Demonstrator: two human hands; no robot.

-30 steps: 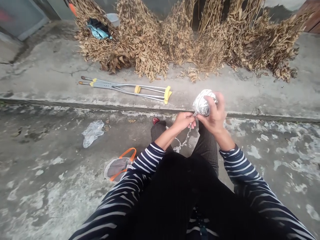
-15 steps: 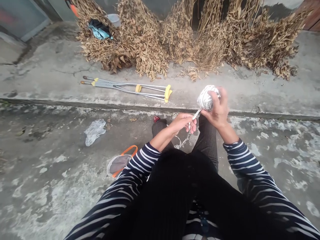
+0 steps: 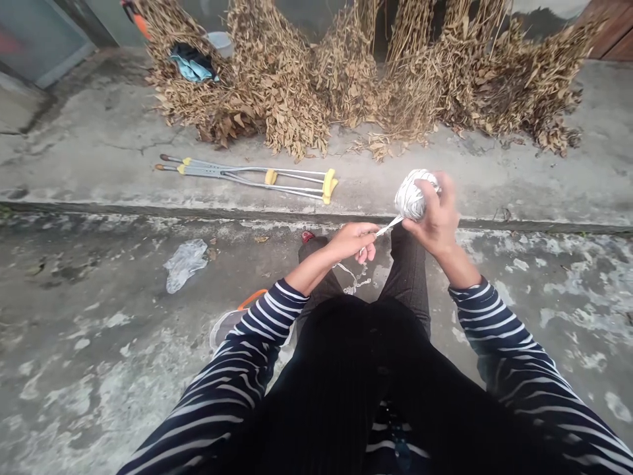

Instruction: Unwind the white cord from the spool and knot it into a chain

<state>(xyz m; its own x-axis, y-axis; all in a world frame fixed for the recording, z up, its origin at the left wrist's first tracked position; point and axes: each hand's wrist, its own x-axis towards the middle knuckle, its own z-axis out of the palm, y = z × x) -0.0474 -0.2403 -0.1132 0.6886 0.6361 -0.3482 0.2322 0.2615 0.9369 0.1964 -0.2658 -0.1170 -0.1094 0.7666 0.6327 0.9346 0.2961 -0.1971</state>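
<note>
My right hand (image 3: 437, 214) grips a ball of white cord (image 3: 414, 192) with dark lines in it, fingers curled over its right side. From the underside of the ball a white strand (image 3: 390, 226) runs down and left to my left hand (image 3: 353, 243). The left fingers are closed on that strand, thumb on top. Below the left hand, a loose crinkled length of cord (image 3: 357, 286) hangs between my legs. My palms and part of the ball's right side are hidden.
Yellow-and-grey crutches (image 3: 247, 177) lie on the raised concrete ledge (image 3: 99, 161). Dried plants (image 3: 297, 99) lean along the wall behind. A clear plastic bag (image 3: 185, 264) and an orange-handled bag (image 3: 225, 326), partly behind my left sleeve, lie on the ground.
My hands have moved slightly apart, the left one leftward and the right one with the ball a little rightward. The strand between them looks longer and tauter.
</note>
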